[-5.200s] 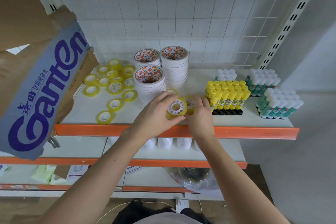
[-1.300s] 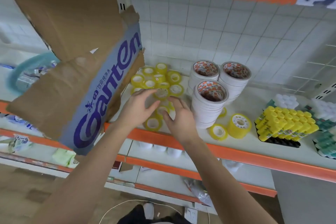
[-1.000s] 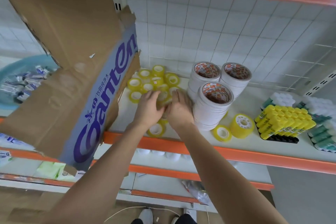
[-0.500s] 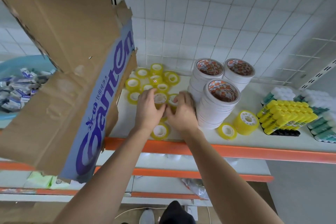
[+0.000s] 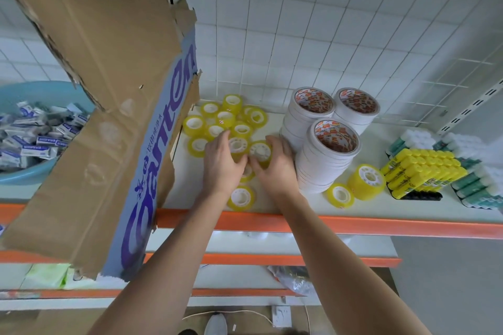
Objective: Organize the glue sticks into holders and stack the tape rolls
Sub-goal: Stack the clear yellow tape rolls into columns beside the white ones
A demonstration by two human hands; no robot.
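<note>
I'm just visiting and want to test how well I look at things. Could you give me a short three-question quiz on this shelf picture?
1. True or false: the yellow glue sticks stand to the right of the white tape stacks.
2. How many white tape stacks are there? A) two B) three C) five
3. Fill in: the left hand and right hand each grip a small ______ tape roll, the left one and the right one.

Key:
1. True.
2. B, three.
3. Yellow. More small yellow rolls lie loose behind the hands, and a thick yellow stack sits further right on the shelf.
</note>
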